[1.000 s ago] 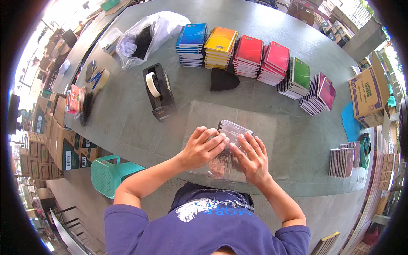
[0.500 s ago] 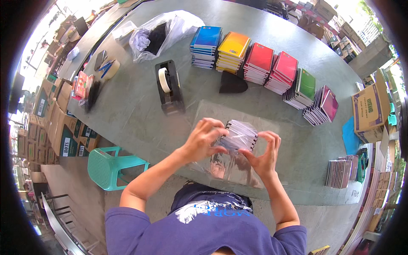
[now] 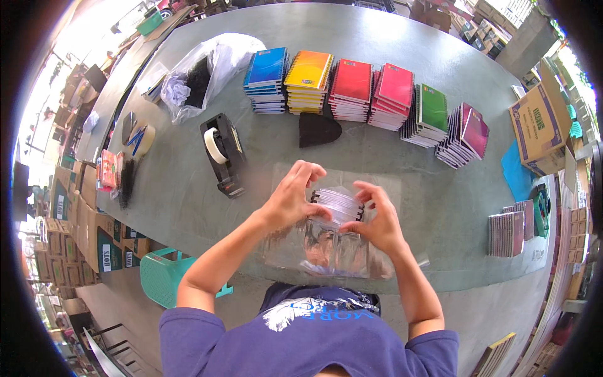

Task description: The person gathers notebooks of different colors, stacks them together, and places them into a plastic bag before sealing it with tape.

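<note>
A small stack of spiral notebooks (image 3: pixel 339 205), page edges and black coils showing, sits at the near middle of the table between my hands. My left hand (image 3: pixel 300 193) curls round its left end, thumb on the near corner. At the other end, my right hand (image 3: pixel 378 217) has its thumb along the near side and its fingers bent over the far corner. Shiny clear plastic (image 3: pixel 333 251) lies under the stack and spreads toward me. Whether the plastic also wraps the notebooks I cannot tell.
Piles of blue (image 3: pixel 266 68), yellow (image 3: pixel 309 69), red, pink, green and purple notebooks (image 3: pixel 472 133) curve across the far side. A tape dispenser (image 3: pixel 223 154) stands left, near a dark rounded pad (image 3: pixel 319 130) and a plastic bag (image 3: pixel 232 53). More notebooks (image 3: pixel 506 234) and a carton (image 3: pixel 539 129) are right.
My view has shifted, so the table's things appear displaced. Both hands remain at the notebook stack, with their fingers slightly repositioned. More plastic shows spread out on the near side.
</note>
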{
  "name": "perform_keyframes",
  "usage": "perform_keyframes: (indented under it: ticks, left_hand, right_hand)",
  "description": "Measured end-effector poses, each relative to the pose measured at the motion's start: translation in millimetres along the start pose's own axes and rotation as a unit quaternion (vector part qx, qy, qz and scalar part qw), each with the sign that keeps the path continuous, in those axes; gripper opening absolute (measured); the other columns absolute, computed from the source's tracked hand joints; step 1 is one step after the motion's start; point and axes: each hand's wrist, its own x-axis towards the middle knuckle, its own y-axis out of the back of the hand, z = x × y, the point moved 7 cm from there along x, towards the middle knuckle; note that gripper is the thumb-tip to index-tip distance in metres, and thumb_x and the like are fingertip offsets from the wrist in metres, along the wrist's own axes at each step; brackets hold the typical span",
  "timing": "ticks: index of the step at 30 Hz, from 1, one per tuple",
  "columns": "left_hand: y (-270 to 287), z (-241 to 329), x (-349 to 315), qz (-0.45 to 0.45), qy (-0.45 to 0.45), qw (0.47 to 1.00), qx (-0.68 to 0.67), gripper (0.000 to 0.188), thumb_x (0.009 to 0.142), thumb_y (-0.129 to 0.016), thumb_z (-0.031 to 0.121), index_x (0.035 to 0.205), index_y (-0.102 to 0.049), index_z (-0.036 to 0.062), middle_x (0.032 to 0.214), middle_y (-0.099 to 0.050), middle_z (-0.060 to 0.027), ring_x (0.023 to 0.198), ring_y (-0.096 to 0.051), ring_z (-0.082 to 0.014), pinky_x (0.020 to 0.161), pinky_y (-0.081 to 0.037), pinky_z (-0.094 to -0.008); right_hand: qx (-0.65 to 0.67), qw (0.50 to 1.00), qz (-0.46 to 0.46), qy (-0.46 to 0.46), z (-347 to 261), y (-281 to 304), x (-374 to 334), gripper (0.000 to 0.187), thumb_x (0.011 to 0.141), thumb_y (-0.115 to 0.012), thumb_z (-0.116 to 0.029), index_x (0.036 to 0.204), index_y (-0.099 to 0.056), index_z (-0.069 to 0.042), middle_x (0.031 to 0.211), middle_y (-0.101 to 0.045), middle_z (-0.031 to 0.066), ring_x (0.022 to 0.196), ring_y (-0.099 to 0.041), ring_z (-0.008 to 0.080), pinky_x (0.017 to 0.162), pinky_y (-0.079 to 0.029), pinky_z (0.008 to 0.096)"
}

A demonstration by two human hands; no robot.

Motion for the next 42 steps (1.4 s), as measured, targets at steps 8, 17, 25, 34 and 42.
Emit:
perform_keyframes:
  ticks: [8, 17, 25, 34, 42]
  left_hand:
    - [-18.7, 20.1, 13.3, -0.176, -0.188, 0.964, 0.067, 0.035, 0.069, -0.076, 0.018, 0.098, -0.064, 0.0029, 0.081, -0.059, -0.0089, 0.081, -0.057, -0.0249, 0.071, -0.048, -0.0343]
    - [-22.9, 40.6, -52.1, -0.107, -0.272, 0.905, 0.310, 0.030, 0.069, -0.064, 0.017, 0.094, -0.063, 0.0021, 0.100, -0.061, -0.0110, 0.095, -0.056, -0.0257, 0.082, -0.045, -0.0384]
    - [-27.0, 28.9, -83.4, 0.056, -0.263, 0.908, 0.322, 0.035, 0.069, -0.062, 0.012, 0.103, -0.063, 0.0041, 0.116, -0.054, -0.0109, 0.108, -0.048, -0.0253, 0.087, -0.039, -0.0379]
    - [135.1, -126.1, -96.0, 0.351, 0.180, 0.881, 0.260, 0.024, 0.081, -0.066, 0.024, 0.089, -0.066, 0.0015, 0.097, -0.059, -0.0158, 0.097, -0.052, -0.0278, 0.079, -0.043, -0.0378]
    - [121.8, -110.7, -94.1, 0.361, 0.295, 0.880, -0.098, 0.022, 0.084, -0.065, 0.022, 0.074, -0.063, 0.0026, 0.068, -0.060, -0.0019, 0.054, -0.047, -0.0084, 0.050, -0.039, -0.0254]
  right_hand:
    - [-0.052, 0.996, -0.063, 0.034, -10.2, -7.5, 22.1, 0.032, 0.063, -0.076, -0.013, 0.094, -0.067, -0.006, 0.091, -0.057, 0.0088, 0.087, -0.056, 0.0257, 0.076, -0.047, 0.0361]
    - [-0.410, 0.885, -0.115, 0.187, -66.8, -27.2, -30.7, 0.033, 0.079, -0.056, -0.007, 0.112, -0.060, -0.002, 0.120, -0.055, 0.0150, 0.120, -0.046, 0.0298, 0.101, -0.036, 0.0396]
    - [-0.180, 0.958, -0.029, 0.222, -30.2, -44.6, -30.2, 0.032, 0.083, -0.060, -0.012, 0.114, -0.061, -0.006, 0.126, -0.055, 0.0107, 0.125, -0.043, 0.0270, 0.106, -0.031, 0.0433]
    - [-0.273, 0.925, -0.002, 0.265, -48.2, -46.5, -33.1, 0.025, 0.081, -0.064, -0.010, 0.105, -0.066, -0.004, 0.125, -0.056, 0.0080, 0.126, -0.043, 0.0270, 0.106, -0.031, 0.0427]
    - [-0.215, 0.929, 0.043, 0.297, -28.5, -45.8, -30.0, 0.022, 0.078, -0.063, -0.001, 0.100, -0.066, -0.001, 0.117, -0.060, 0.0101, 0.119, -0.050, 0.0269, 0.101, -0.037, 0.0401]
